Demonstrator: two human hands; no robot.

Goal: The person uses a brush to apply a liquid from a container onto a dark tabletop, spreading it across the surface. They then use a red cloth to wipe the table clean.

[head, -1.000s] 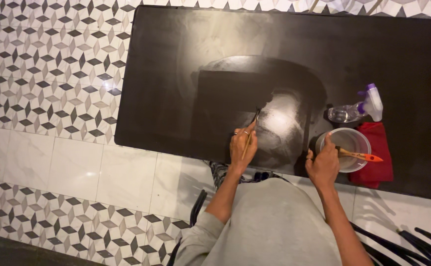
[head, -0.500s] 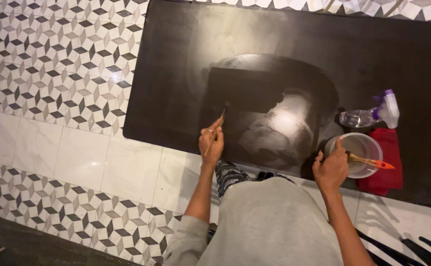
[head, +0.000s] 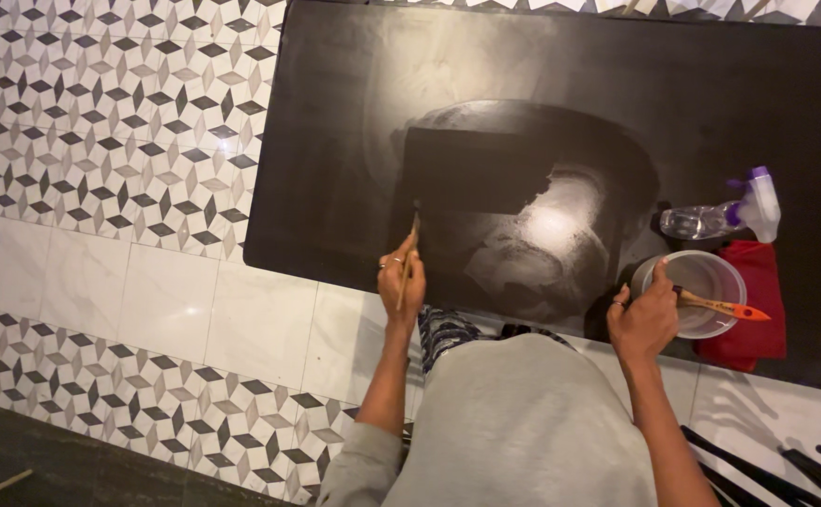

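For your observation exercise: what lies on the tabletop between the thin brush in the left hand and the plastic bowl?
In the head view, only bare glossy black tabletop with a light reflection separates the thin brush from the plastic bowl.

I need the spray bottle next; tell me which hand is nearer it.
Right. The right hand grips the tub's rim just below the spray bottle; the left hand paints far across the table.

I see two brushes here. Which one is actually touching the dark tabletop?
The thin brush in the left hand: its tip meets the black table. The orange-handled brush rests across the clear bowl instead.
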